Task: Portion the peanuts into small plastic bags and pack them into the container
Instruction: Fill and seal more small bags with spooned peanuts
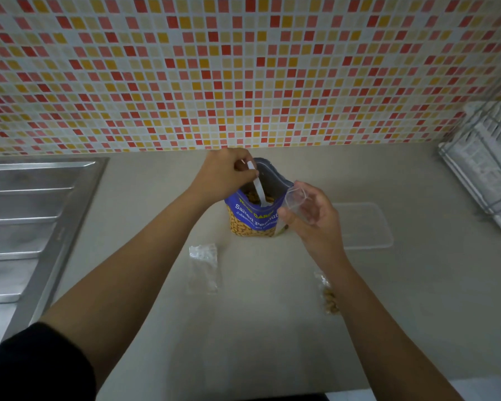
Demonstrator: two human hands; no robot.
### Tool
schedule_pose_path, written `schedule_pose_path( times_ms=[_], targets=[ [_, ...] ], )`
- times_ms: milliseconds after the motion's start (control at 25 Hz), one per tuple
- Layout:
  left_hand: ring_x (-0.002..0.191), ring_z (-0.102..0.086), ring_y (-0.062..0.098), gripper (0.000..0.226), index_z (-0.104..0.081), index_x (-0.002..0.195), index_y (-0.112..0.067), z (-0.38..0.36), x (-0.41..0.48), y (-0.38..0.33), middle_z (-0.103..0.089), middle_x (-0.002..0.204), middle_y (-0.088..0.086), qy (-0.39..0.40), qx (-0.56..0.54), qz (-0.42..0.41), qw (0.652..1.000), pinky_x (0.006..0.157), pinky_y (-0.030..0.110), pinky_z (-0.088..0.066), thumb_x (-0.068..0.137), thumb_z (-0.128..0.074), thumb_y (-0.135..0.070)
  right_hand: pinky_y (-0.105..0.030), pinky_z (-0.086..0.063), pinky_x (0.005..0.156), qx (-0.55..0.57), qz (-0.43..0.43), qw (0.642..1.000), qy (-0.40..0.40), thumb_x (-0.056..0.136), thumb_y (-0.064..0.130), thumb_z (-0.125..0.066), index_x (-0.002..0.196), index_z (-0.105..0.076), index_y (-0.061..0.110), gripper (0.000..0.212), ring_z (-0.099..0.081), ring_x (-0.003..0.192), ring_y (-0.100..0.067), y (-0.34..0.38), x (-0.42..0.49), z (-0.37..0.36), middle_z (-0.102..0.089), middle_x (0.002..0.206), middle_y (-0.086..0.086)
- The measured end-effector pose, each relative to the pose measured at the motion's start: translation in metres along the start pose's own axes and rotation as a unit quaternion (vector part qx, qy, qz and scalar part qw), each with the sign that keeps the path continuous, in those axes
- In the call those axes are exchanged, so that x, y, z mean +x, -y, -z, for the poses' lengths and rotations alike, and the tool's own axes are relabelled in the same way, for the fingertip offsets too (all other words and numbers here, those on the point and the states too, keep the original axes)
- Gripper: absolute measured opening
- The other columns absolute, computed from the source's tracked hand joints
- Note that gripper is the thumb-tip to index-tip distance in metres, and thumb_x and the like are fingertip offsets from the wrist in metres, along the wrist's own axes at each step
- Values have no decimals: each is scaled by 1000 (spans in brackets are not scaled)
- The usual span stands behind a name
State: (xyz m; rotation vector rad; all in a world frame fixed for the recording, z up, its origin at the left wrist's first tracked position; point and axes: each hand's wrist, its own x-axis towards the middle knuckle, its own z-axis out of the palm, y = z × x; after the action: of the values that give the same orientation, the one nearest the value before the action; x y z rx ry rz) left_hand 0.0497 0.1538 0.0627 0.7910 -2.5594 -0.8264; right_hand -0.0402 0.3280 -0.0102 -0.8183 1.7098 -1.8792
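My left hand [227, 172] is curled round the handle of a white plastic spoon [259, 189], whose bowl is down inside the open blue and yellow foil pouch of salted peanuts [252, 219]; the pouch stands upright on the pale beige countertop [272, 328], near the wall of red, orange and cream mosaic tiles [243, 68]; my right hand [315, 218] pinches a small clear plastic bag [297, 202] between thumb and fingers, just beside the pouch's right edge, with the bag's mouth tipped towards the pouch opening; beyond that hand, to the right, a shallow clear rectangular plastic container [368, 227] lies flat on the counter, and I cannot tell whether it is the tub itself or only its lid; a crumpled empty clear plastic bag [203, 267] lies on the counter in front of the pouch, between my forearms; a small bag already holding peanuts [329, 298] lies beside my right forearm, partly hidden by it; the ribbed stainless steel sink drainboard [26, 221] is at my far left, and a white wire dish rack [486, 169] sits at the far right, close to the tiles
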Motion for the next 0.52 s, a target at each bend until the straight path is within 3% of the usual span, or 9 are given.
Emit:
schedule_pose_path(
  times_ms=[80,160,240,400,520],
  targets=[
    [70,-60,17,15,-65,94,-8,4,0,-5,-68,78,7,-34,8,-16,999,60,18,-44,89,-58,-21,-31,-49,94,-14,7,1000,9,62,34,-80,115,-58,27,58,-63,107,-13,-1,5,1,-67,114,2],
    [65,-58,22,18,-64,94,-6,8,2,-4,-68,75,11,-74,84,-60,992,60,27,-44,91,-51,-18,-34,-48,96,-26,10,1000,16,62,36,-80,114,-59,31,57,-62,108,-13,-3,9,1,-66,115,5],
    [66,-52,21,24,-63,97,-4,7,2,-6,-67,80,14,-49,168,-87,981,63,29,-38,94,-44,-18,-34,-48,97,-27,11,999,15,61,37,-80,113,-59,31,56,-62,108,-12,-4,11,1,-66,115,6],
    [73,-49,21,29,-64,101,-5,-16,5,-18,-64,89,13,85,222,-28,971,65,29,-33,93,-40,-18,-31,-48,95,-23,9,1000,18,61,36,-79,114,-59,27,58,-62,107,-13,-3,13,4,-66,116,0],
    [80,-57,23,30,-67,101,-4,-26,12,-18,-67,98,13,62,137,55,987,66,29,-36,91,-41,-16,-23,-47,90,-24,1,999,28,61,35,-78,114,-59,24,57,-62,104,-7,-3,14,5,-67,111,10]
  ],
)
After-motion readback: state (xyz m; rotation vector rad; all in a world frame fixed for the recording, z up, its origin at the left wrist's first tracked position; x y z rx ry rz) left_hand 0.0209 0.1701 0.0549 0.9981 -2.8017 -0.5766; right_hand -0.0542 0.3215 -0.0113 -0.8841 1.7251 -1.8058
